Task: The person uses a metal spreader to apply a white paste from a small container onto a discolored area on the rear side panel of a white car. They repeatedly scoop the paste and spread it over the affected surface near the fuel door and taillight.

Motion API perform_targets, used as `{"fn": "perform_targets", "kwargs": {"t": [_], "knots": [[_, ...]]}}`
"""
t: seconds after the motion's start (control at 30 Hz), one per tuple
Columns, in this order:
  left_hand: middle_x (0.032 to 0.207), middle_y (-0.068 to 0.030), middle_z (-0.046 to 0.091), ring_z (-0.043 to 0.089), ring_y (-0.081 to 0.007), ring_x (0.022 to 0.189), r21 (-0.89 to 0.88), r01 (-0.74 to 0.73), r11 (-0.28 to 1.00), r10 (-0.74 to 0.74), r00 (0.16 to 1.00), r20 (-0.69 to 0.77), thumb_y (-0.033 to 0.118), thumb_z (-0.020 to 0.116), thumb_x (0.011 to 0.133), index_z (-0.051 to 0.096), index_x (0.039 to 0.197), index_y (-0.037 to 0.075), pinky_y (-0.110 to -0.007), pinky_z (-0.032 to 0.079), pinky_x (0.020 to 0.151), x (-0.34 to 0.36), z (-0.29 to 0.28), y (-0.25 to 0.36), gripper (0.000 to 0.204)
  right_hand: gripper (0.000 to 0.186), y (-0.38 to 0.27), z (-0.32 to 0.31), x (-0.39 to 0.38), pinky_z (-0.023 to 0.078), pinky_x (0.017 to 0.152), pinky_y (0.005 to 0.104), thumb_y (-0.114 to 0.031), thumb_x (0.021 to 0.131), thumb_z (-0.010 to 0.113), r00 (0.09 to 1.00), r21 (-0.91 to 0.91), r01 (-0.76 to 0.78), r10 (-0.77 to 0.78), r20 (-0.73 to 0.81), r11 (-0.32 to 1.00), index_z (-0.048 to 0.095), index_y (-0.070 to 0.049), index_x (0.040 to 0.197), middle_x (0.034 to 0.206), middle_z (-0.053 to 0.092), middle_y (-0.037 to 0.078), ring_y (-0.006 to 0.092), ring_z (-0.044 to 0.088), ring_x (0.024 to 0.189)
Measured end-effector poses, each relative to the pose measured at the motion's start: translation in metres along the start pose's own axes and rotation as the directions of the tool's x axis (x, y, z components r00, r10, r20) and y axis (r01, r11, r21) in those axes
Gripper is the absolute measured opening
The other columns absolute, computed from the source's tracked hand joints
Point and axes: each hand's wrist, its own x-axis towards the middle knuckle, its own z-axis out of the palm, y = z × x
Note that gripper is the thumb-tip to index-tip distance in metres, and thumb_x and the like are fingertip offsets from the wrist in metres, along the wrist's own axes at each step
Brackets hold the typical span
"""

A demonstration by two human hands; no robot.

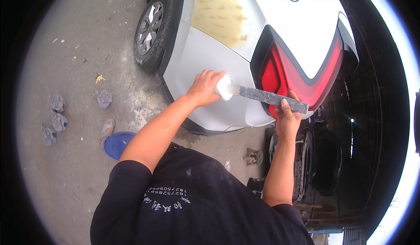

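Note:
My left hand [204,88] is closed around a small clear plastic cup [226,84] with something white in it. In my right hand [288,117] is a long flat bar [267,97], speckled grey and black. The pale end of the bar reaches the mouth of the cup; whether it touches the white contents I cannot tell. Both hands are in front of the rear corner of a white car [205,52]. A yellowish-tan patch [221,19] covers part of its panel above my left hand. The red tail light [280,65] is just beyond my right hand.
The car's rear wheel [153,30] stands at the upper left. Several crumpled grey pieces [59,121] and a yellow scrap [100,78] lie on the concrete floor. Near my left elbow are a blue round object [116,145] and a sandalled foot [107,127]. A small stool [253,156] stands beyond my right side.

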Motion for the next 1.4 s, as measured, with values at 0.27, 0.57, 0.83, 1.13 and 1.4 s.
{"fn": "perform_targets", "kwargs": {"t": [0.27,0.57,0.83,1.13,1.4], "knots": [[0.128,-0.0137,0.048,0.041,-0.0324,0.125,-0.055,0.149,0.987,-0.144,0.986,0.086,0.025,0.070,0.071,0.039,0.139,0.011,-0.045,0.035,0.103,0.006,-0.006,0.001,0.076,0.048,0.009,-0.017,-0.001,0.053,0.062,0.0254,-0.001,0.087,0.061,0.990,0.186,-0.094,0.112,-0.089,0.978,0.044,0.002,0.132,0.097,0.061,0.007,0.0133,0.062,0.074],[0.127,-0.0153,0.050,0.043,-0.0325,0.123,-0.011,0.334,0.943,-0.324,0.922,0.214,0.026,0.074,0.071,0.036,0.139,0.007,-0.046,0.036,0.103,0.015,-0.021,0.015,0.080,0.046,0.008,-0.033,-0.012,0.052,0.071,0.0279,-0.004,0.090,0.061,0.991,0.213,-0.048,0.072,-0.109,0.976,0.045,-0.003,0.133,0.104,0.060,0.006,0.0147,0.061,0.091],[0.123,-0.0132,0.051,0.045,-0.0309,0.118,-0.071,0.287,0.955,-0.273,0.949,0.157,0.024,0.075,0.073,0.036,0.139,0.010,-0.045,0.037,0.098,0.017,-0.014,-0.009,0.078,0.046,0.005,-0.037,-0.009,0.050,0.074,0.0285,-0.004,0.091,0.059,0.992,0.185,-0.017,0.039,-0.118,0.983,0.043,-0.001,0.135,0.107,0.061,0.008,0.0161,0.060,0.093],[0.128,-0.0146,0.050,0.044,-0.0319,0.123,-0.209,0.260,0.943,-0.222,0.957,0.186,0.017,0.074,0.071,0.037,0.140,0.008,-0.045,0.035,0.102,0.015,-0.006,-0.028,0.079,0.048,0.002,-0.016,-0.007,0.051,0.076,0.0294,-0.006,0.094,0.056,0.989,0.130,-0.029,0.047,-0.139,0.991,0.039,-0.001,0.138,0.105,0.064,0.014,0.0204,0.063,0.096],[0.119,-0.0121,0.053,0.047,-0.0298,0.117,-0.255,0.240,0.937,-0.210,0.968,0.138,0.019,0.075,0.071,0.040,0.137,0.009,-0.044,0.038,0.095,0.019,0.002,-0.032,0.075,0.045,0.000,-0.029,-0.005,0.051,0.078,0.0302,-0.008,0.096,0.052,0.998,0.143,-0.040,0.047,-0.045,0.989,0.039,-0.001,0.139,0.113,0.064,0.012,0.0191,0.060,0.105]]}}
